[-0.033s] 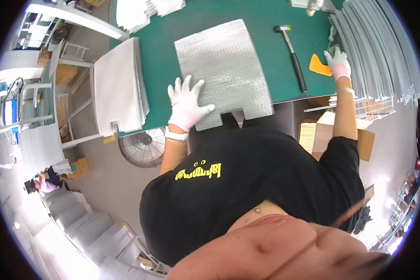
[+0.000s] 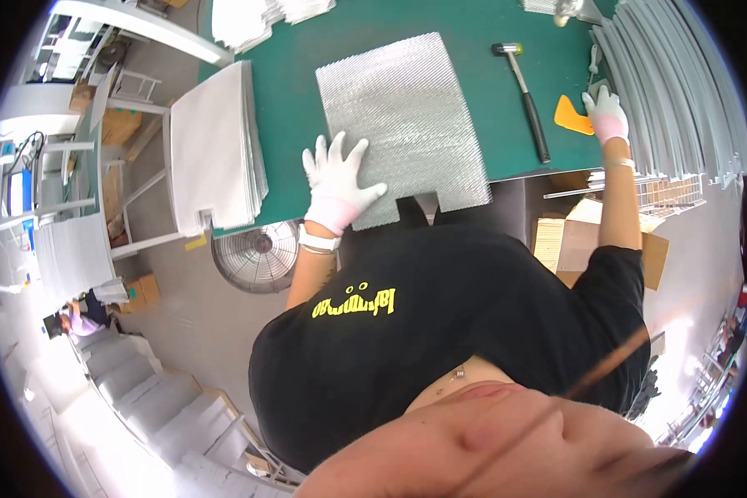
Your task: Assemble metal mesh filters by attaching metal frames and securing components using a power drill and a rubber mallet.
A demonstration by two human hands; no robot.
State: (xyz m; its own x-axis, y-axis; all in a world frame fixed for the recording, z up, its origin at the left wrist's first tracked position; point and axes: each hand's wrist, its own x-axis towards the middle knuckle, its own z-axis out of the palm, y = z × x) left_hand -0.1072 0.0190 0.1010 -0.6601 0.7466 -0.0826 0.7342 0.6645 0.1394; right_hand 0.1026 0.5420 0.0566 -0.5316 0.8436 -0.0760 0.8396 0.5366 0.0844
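A silvery, finely ribbed sheet (image 2: 407,116) with a notch in its near edge lies on the green table, reaching slightly past the front edge. My left hand (image 2: 340,183), in a white glove with a pink cuff, rests with fingers spread on the sheet's left edge. Also gloved, my right hand (image 2: 607,116) is at the far right with its fingers apart, close to a yellow plastic scraper (image 2: 571,116). Just beyond those fingertips is a small tool with a pale handle (image 2: 593,58); whether they touch is unclear. Between sheet and scraper lies a black-handled mallet (image 2: 531,116).
Stacked grey-white sheets (image 2: 672,91) line the table's right side. Another stack of pale sheets (image 2: 212,149) stands at the left, with more white pieces (image 2: 266,17) at the far edge. Below are a floor fan (image 2: 257,257) and an open cardboard box (image 2: 581,236).
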